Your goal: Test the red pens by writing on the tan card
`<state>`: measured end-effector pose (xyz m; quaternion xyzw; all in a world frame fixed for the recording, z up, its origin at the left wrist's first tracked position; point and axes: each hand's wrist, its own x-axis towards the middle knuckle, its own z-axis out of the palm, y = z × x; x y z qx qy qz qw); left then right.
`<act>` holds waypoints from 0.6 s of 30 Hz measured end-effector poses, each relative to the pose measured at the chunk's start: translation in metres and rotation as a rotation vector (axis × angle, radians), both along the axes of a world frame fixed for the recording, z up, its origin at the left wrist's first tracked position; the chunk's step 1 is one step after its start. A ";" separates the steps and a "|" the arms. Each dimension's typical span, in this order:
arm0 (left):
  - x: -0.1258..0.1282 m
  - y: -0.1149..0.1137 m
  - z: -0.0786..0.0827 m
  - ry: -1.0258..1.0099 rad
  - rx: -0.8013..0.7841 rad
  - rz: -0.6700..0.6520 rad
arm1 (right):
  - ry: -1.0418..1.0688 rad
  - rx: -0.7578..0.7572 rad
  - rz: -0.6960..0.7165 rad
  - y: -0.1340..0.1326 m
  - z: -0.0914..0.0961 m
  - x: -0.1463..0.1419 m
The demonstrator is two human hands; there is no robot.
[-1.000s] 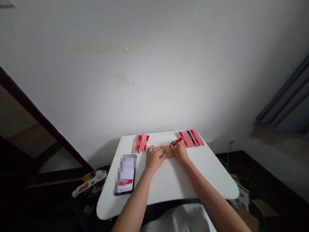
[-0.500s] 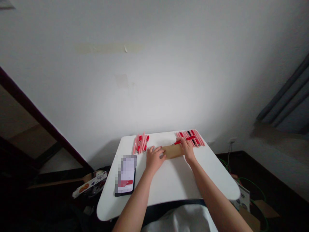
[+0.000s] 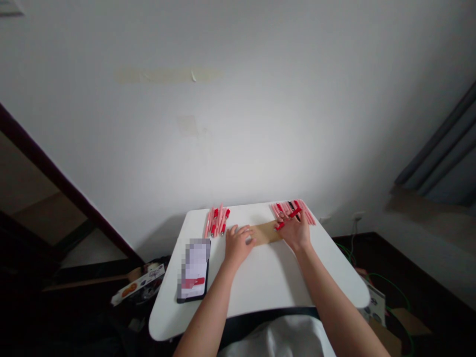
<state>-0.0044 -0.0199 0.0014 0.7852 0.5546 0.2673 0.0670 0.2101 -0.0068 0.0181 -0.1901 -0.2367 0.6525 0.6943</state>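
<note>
A flat brown paper piece (image 3: 265, 234) lies across the middle of the white table. My left hand (image 3: 238, 244) rests at its left end with fingers spread, touching the paper's edge. At the other end, my right hand (image 3: 297, 233) is turned with the palm partly up and has a red pen (image 3: 295, 213) in its fingers. The fingers hide the pen's middle. Just beyond that hand, a row of pink pens (image 3: 307, 213) with some red and black parts lies side by side. Left of my left hand is a smaller loose group of pink and red pens (image 3: 220, 218).
A phone (image 3: 197, 267) with a blurred screen lies on the left of the white table (image 3: 260, 292). The wall (image 3: 245, 148) stands directly behind the table. On the floor are a box (image 3: 141, 282) at left and green cables (image 3: 399, 292) at right.
My right hand has rolled over so its palm shows more, and moved slightly right. The red pen has turned with it and tilts more steeply. My left hand stays in place.
</note>
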 end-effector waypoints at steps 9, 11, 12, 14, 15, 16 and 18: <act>0.000 0.000 -0.001 0.006 -0.004 0.003 | -0.373 0.028 -0.092 -0.004 0.000 -0.001; 0.000 0.000 -0.001 0.009 -0.005 0.008 | -0.379 0.036 -0.104 -0.003 -0.001 -0.001; 0.000 0.000 -0.001 0.012 -0.005 0.010 | -0.360 0.037 -0.102 -0.003 -0.002 0.000; 0.000 0.000 -0.001 0.019 -0.002 0.007 | -0.287 0.039 -0.073 -0.003 -0.002 0.000; 0.000 0.000 -0.001 0.021 0.002 0.004 | -0.245 0.038 -0.052 -0.003 -0.002 0.000; 0.000 0.000 -0.001 0.024 0.005 0.000 | -0.210 0.038 -0.035 -0.003 -0.003 -0.001; 0.000 0.000 -0.001 0.026 0.010 -0.004 | -0.182 0.033 -0.028 -0.001 -0.004 -0.002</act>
